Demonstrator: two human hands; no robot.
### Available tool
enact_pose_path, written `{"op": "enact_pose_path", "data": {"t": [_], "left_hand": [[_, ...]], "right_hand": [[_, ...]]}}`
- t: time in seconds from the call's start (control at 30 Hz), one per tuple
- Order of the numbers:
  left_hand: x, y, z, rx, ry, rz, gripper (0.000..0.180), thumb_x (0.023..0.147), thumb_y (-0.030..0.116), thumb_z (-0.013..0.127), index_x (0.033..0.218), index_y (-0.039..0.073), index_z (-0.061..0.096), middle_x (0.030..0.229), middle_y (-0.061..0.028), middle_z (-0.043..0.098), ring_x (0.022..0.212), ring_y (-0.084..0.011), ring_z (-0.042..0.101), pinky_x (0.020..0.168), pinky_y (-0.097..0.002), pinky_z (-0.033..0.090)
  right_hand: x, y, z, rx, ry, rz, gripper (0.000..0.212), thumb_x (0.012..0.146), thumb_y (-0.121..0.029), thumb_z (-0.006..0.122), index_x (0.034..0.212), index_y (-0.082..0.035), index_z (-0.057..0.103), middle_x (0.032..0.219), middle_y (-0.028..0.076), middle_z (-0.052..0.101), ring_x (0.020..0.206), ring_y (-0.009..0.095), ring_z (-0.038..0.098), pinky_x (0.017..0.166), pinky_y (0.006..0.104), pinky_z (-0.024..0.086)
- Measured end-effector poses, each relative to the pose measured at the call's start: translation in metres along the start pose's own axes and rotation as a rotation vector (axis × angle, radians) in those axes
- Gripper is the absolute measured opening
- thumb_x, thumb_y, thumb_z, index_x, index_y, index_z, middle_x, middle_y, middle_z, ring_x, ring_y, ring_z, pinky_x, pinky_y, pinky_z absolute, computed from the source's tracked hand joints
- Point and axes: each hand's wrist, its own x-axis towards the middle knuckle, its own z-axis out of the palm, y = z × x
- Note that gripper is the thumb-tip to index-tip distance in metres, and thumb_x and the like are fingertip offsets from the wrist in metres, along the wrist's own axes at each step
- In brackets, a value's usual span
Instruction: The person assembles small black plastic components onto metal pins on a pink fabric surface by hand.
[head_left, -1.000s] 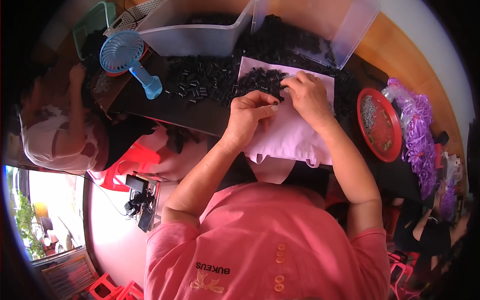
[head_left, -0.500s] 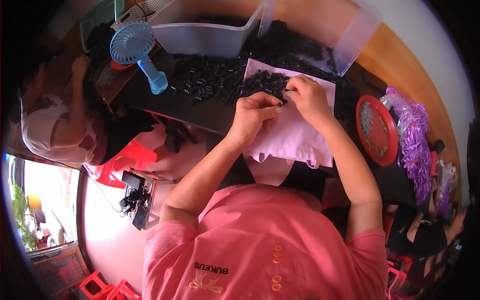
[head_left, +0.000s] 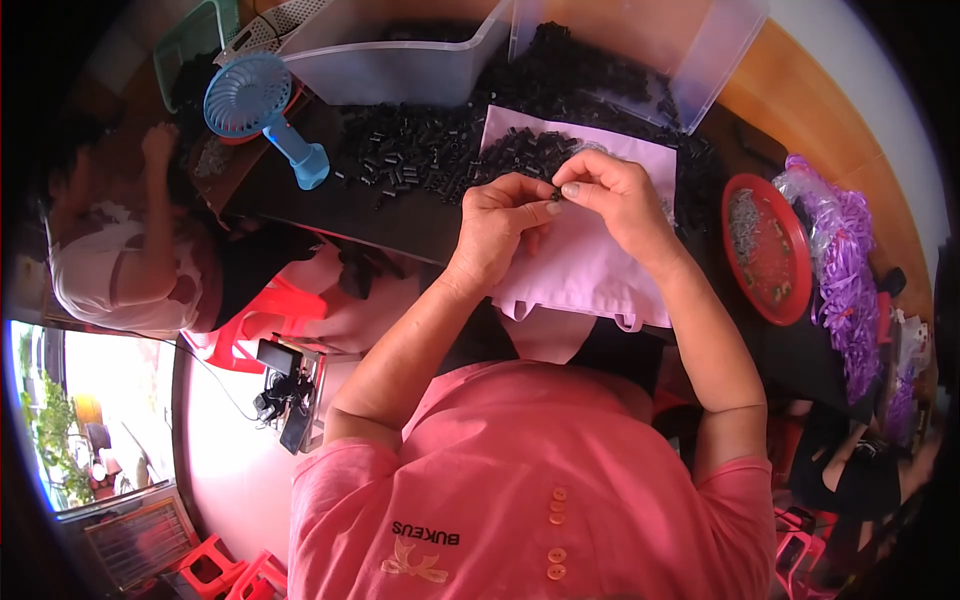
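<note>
My left hand (head_left: 496, 220) pinches a small black part (head_left: 557, 194) between thumb and forefinger. My right hand (head_left: 622, 198) meets it there, thumb and forefinger closed at the same part; anything smaller in its fingertips is hidden. Both hands are above a pink cloth bag (head_left: 590, 272) laid flat on the dark table, its handles toward me. On the bag's far half lies a heap of small black cylindrical parts (head_left: 525, 150), just beyond my fingers.
More black parts (head_left: 400, 155) spread across the table, before a clear plastic bin (head_left: 390, 82). A blue handheld fan (head_left: 290, 145) stands left. A red plate (head_left: 768, 312) with small silvery pieces and purple ribbons (head_left: 845, 290) lie right. Another person (head_left: 125, 265) sits at left.
My right hand has shifted slightly left, bringing its fingertips against the part in my left hand. The whole view has turned a little.
</note>
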Motion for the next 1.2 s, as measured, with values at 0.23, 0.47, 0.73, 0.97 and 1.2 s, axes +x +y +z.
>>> {"op": "enact_pose_path", "data": {"t": [0.23, 0.47, 0.73, 0.97, 1.2], "left_hand": [[0.000, -0.001, -0.001, -0.027, -0.013, -0.013, 0.009, 0.087, 0.000, 0.068, 0.095, -0.002, 0.065, 0.076, -0.0070, 0.065, 0.058, -0.0109, 0.058, 0.049, -0.0226, 0.046], [0.000, -0.002, -0.001, -0.020, -0.022, -0.031, 0.008, 0.089, 0.001, 0.066, 0.096, -0.002, 0.065, 0.075, -0.0064, 0.065, 0.058, -0.0101, 0.057, 0.050, -0.0223, 0.045], [0.000, -0.005, -0.002, 0.026, -0.023, -0.031, 0.007, 0.088, 0.000, 0.065, 0.094, -0.003, 0.065, 0.073, -0.0047, 0.062, 0.058, -0.0086, 0.055, 0.047, -0.0220, 0.043], [-0.001, 0.001, 0.003, -0.011, 0.013, -0.040, 0.006, 0.090, 0.001, 0.064, 0.095, -0.003, 0.064, 0.076, -0.0060, 0.064, 0.058, -0.0092, 0.055, 0.048, -0.0216, 0.043], [-0.001, 0.002, 0.001, -0.047, 0.005, -0.041, 0.006, 0.090, 0.001, 0.064, 0.095, -0.003, 0.064, 0.076, -0.0073, 0.064, 0.057, -0.0104, 0.056, 0.048, -0.0218, 0.043]], "right_hand": [[-0.001, -0.003, -0.002, -0.211, -0.034, -0.172, 0.009, 0.084, 0.003, 0.061, 0.093, 0.002, 0.063, 0.086, 0.007, 0.061, 0.082, 0.016, 0.060, 0.076, 0.0282, 0.047], [0.000, -0.003, 0.002, -0.289, -0.006, -0.270, 0.012, 0.081, 0.005, 0.060, 0.091, 0.001, 0.061, 0.084, 0.009, 0.059, 0.080, 0.022, 0.060, 0.074, 0.0309, 0.048], [-0.002, -0.010, 0.017, -0.606, 0.125, -0.721, 0.026, 0.071, 0.011, 0.055, 0.091, -0.004, 0.060, 0.082, 0.011, 0.061, 0.078, 0.035, 0.061, 0.069, 0.0415, 0.051], [-0.008, 0.002, 0.011, -0.166, 0.121, -0.209, 0.021, 0.079, 0.008, 0.061, 0.098, -0.001, 0.062, 0.086, 0.010, 0.066, 0.080, 0.023, 0.066, 0.070, 0.0329, 0.052], [-0.011, -0.002, 0.013, -0.118, 0.125, -0.105, 0.011, 0.087, 0.002, 0.062, 0.098, 0.001, 0.065, 0.087, 0.006, 0.066, 0.080, 0.012, 0.061, 0.072, 0.0269, 0.050]]}}
